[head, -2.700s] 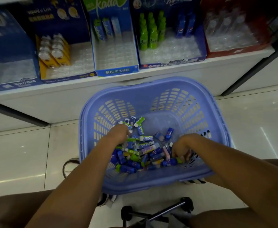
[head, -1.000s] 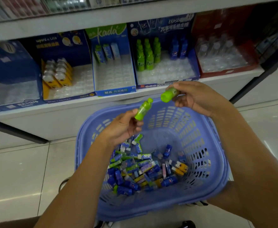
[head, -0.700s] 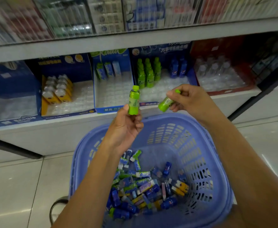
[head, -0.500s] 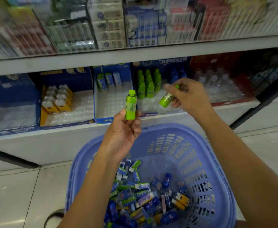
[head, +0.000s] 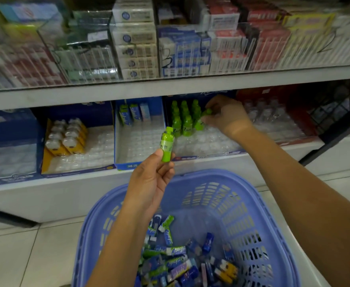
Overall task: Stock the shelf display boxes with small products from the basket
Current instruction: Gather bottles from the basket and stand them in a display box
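My left hand (head: pixel 149 183) pinches a small green bottle (head: pixel 166 144) upright above the lilac basket (head: pixel 252 214). My right hand (head: pixel 224 116) is inside the blue display box (head: pixel 207 155) on the lower shelf. It grips a second green bottle (head: pixel 206 111) by the cap beside the rows of green bottles (head: pixel 183 119) standing at the back of that box. Several small blue, green and yellow products (head: pixel 182 262) lie in the bottom of the basket.
Left of that box stand a blue box with a few packs (head: pixel 135 116) and a box with yellow-white bottles (head: pixel 66 137). A red box (head: pixel 277 121) of clear bottles is on the right. The upper shelf edge (head: pixel 170 88) overhangs, with stacked cartons behind wire.
My right hand has carried its green bottle from above the basket into the display box. My left hand has risen with its bottle, held upright. The view has tilted up to the shelves.
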### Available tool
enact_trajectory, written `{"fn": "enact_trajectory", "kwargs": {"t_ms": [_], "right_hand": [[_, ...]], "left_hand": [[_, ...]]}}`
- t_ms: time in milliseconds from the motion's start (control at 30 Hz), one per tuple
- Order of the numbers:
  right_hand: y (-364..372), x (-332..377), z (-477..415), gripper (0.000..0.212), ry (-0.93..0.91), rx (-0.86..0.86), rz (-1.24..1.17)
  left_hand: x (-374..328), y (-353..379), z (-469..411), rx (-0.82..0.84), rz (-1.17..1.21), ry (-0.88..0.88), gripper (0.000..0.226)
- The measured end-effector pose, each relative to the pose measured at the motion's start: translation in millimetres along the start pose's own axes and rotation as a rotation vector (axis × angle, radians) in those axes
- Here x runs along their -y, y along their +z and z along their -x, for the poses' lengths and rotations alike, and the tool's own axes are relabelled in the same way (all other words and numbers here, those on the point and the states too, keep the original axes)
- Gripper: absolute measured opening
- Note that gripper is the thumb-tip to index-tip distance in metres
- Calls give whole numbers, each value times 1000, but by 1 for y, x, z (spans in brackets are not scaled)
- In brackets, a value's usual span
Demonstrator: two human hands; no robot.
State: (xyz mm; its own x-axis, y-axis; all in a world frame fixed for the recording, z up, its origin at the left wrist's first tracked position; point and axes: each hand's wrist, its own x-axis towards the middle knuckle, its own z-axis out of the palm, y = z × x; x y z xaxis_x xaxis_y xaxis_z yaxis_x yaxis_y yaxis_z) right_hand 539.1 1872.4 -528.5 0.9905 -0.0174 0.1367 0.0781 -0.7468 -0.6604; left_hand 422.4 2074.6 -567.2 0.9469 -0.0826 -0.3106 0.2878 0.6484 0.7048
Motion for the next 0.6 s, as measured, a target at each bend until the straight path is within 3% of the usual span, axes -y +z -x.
{"fn": "enact_trajectory", "kwargs": {"t_ms": [333,600], "right_hand": [[1,10,-10,37,-139,171,213],[4,9,-18,42,-110,210,297]], "left_hand": [[-3,0,0,-46,-3,12,35],[-1,1,2,-20,-21,31,30]]}}
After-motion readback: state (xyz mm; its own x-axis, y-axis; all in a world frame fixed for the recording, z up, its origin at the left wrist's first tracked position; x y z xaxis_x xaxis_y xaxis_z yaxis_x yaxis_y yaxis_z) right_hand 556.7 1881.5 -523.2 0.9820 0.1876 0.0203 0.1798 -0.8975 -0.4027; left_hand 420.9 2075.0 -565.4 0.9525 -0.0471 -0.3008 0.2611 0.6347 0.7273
